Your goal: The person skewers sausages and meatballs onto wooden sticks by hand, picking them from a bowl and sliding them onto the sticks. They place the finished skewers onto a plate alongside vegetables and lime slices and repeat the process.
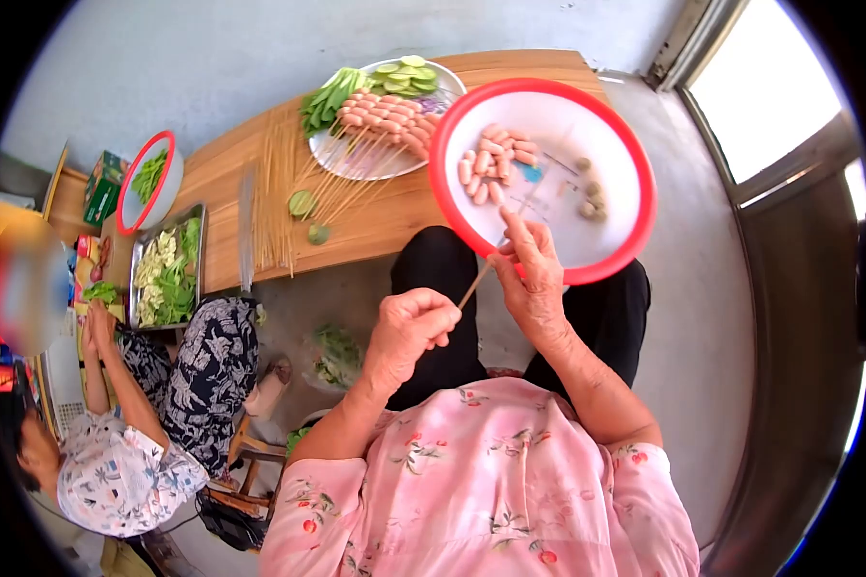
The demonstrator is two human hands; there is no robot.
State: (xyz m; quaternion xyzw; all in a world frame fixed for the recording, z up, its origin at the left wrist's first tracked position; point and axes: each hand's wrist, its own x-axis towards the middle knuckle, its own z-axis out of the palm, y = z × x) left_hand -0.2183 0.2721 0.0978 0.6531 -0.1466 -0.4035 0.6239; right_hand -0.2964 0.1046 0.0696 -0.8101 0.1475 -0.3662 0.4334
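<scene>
My left hand point(413, 333) is closed around the lower part of a thin wooden skewer point(475, 285). Higher up on the same skewer, the thumb and fingers of my right hand point(529, 272) pinch it at the near rim of a white basin with a red edge point(647, 183). Small pink sausages point(496, 159) lie in a heap inside the basin, one of them close to my right fingertips. Whether any food is on the skewer's far end, I cannot make out. Several small greyish-brown balls point(593, 197) sit at the basin's right side.
A wooden table point(231, 245) carries a white plate point(356, 173) of skewered sausages, greens and cucumber slices, bare skewers point(277, 183), a metal tray point(199, 226) of leaves, and a red-rimmed colander point(125, 207). Another person point(125, 471) sits at the left, hands together.
</scene>
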